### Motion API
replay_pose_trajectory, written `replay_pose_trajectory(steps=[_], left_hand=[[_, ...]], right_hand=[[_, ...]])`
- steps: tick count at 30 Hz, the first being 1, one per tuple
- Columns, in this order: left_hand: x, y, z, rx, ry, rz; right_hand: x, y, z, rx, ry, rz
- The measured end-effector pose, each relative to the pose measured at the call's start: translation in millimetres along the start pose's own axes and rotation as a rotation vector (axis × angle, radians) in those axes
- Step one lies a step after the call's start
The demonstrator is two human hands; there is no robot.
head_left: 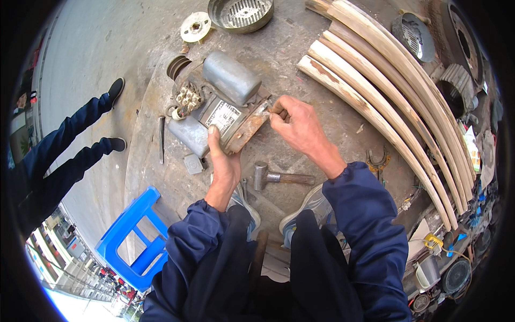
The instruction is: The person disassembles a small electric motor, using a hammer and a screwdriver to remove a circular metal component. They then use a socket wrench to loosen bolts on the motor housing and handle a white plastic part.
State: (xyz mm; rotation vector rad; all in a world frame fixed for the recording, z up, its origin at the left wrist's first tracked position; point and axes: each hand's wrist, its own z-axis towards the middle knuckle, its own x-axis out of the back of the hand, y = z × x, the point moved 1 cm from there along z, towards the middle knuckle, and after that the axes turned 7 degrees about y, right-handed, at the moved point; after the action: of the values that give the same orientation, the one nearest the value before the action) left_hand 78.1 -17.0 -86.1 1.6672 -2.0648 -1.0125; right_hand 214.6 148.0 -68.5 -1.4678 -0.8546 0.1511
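A grey electric motor [245, 119] lies on the ground before my feet, with two rounded metal housings, a label plate and a rusty base edge. My left hand [224, 167] is wrapped around its near edge, thumb on top and fingers hidden below. At the motor's right corner my right hand [300, 126] is closed, thumb and forefinger pinched together. What lies between those fingertips is too small to make out. A terminal block [188, 99] and a grooved pulley [178, 67] sit at the motor's left. Nearer my shoes lies a hammer [287, 177] with a wooden handle.
Long wooden poles [370, 88] curve across the right side. A blue stool [131, 241] stands at lower left. A round slotted metal cover [241, 16] and a pale disc [196, 27] lie beyond the motor. At far left another person's legs [70, 134] show.
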Motion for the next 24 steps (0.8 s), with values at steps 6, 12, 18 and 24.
replay_pose_trajectory(steps=[6,12,18,24], left_hand=[[0.1,1.0,-1.6,0.006,-0.006,-0.01],[7.2,0.9,1.0,0.021,-0.071,-0.031],[12.2,-0.6,1.4,0.011,-0.132,-0.041],[23.2,-1.9,1.6,0.042,-0.213,-0.036]], right_hand=[[1.1,-2.6,2.8,-0.009,-0.034,-0.014],[-3.9,-7.0,5.6,-0.189,0.043,0.09],[-29.1,-1.7,-10.7,-0.315,0.223,0.222],[-43.9,7.0,-17.2,-0.336,0.314,0.394]])
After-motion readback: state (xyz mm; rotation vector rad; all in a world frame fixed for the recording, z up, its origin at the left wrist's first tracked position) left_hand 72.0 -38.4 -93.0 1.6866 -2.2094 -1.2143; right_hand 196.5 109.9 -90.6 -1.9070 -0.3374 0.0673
